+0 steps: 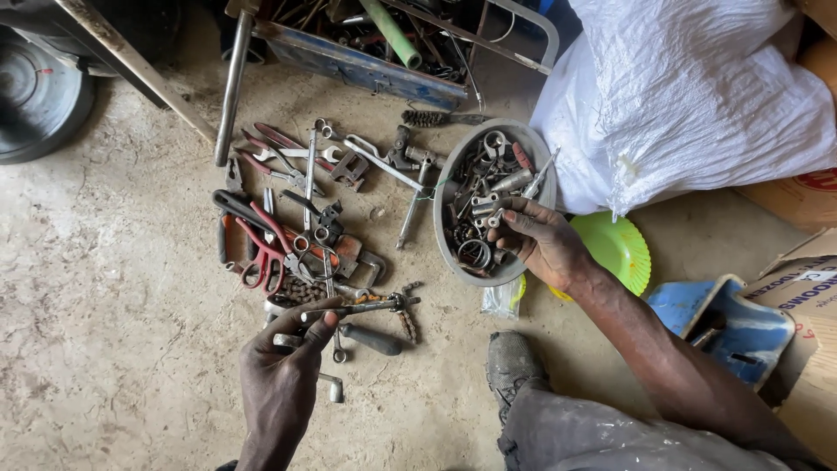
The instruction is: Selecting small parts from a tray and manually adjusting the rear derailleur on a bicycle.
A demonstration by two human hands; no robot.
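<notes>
Left hand (281, 377) grips a slim grey metal rod-like tool (362, 307), held over scattered hand tools on the concrete floor. Right hand (542, 240) pinches a small metal fitting (493, 220) inside the round grey metal bowl of hardware (446, 234). Risk: fitting could slip back among the clutter. Pinched piece's shape unclear; the tool's far end merges with the pile.

Dusty concrete floor (105, 288), white woven sack (697, 96), cardboard boxes (806, 288)
</notes>
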